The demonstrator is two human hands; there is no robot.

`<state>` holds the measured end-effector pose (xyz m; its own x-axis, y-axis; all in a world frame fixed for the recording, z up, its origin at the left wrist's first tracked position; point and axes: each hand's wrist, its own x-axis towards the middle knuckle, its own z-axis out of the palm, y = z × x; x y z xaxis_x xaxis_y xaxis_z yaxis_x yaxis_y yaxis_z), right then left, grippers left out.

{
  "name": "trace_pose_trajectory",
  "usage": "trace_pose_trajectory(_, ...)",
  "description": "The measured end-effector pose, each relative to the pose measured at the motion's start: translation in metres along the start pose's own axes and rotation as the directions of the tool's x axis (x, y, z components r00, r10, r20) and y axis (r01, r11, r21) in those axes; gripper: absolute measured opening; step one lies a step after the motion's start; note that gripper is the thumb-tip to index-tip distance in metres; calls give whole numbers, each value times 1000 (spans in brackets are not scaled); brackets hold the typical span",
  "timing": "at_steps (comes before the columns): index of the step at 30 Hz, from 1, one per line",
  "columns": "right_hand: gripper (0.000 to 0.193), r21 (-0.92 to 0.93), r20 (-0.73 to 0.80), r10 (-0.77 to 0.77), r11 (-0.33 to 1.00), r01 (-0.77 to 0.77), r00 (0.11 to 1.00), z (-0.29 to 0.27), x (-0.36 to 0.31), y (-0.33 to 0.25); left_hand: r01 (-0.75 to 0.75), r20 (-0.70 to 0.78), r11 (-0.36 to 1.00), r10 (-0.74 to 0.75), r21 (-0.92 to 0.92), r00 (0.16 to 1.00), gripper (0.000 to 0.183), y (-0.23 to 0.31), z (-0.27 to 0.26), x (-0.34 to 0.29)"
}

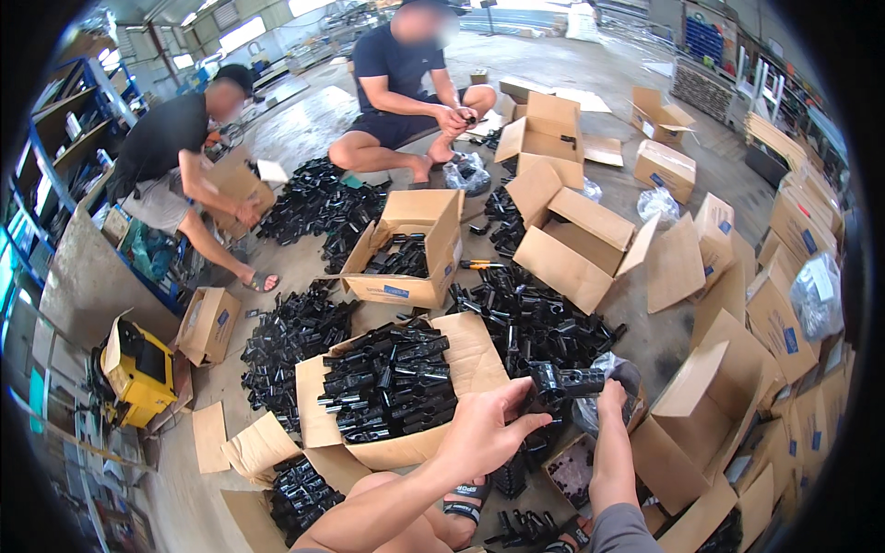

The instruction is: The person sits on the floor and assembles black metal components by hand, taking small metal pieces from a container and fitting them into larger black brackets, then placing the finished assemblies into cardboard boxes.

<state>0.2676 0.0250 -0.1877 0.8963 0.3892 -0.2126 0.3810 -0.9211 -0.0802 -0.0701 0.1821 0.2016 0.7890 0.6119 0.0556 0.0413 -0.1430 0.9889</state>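
Observation:
Before me is a black tubular fitting point(573, 380), a short pipe piece with a wider clamp-like end. My left hand point(493, 429) grips the wider end between thumb and fingers. At the narrower end, the fingers of my right hand point(611, 398) are closed on the piece; their tips are partly hidden. A plastic bag point(627, 373) with dark contents lies just behind my right hand. Left of my hands stands an open carton point(479, 355) heaped with black fittings point(387, 382). Below my right forearm, a small box point(553, 475) holds small dark parts.
Loose black fittings point(300, 341) lie in piles across the floor. Another filled carton point(410, 290) stands ahead, with open cartons point(590, 244) along the right. One co-worker point(401, 83) sits ahead handling a small part; another point(166, 147) bends over a box at left, near a yellow machine point(138, 373).

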Motion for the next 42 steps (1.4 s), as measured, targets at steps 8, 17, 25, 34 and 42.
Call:
trace_pose_trajectory(8, 32, 130, -68, 34, 991, -25, 997, -4, -14, -8, 1, 66, 993, -9, 115, 998, 42, 21, -10, -4)
trace_pose_trajectory(17, 18, 112, -293, -6, 993, 40, 956, -69, -24, 8, -69, 78, 974, 53, 214, 996, 42, 31, -9, -1)
trace_pose_trajectory(25, 14, 771, -617, 31, 224, 596, 786, -327, -209, -63, 51, 97, 981, -70, 186, 993, 34, 17, -3, -5)
trace_pose_trajectory(34, 10, 404, -738, -395, 391, 827, 548, -399, -292, -86, -43, 226, 994, 19, 101, 974, 34, 25, 28, -24)
trace_pose_trajectory(42, 10, 382, -715, -384, 484, 787, 584, -390, -304, -73, -255, 105, 907, 233, 336, 967, 45, 36, 33, -35)
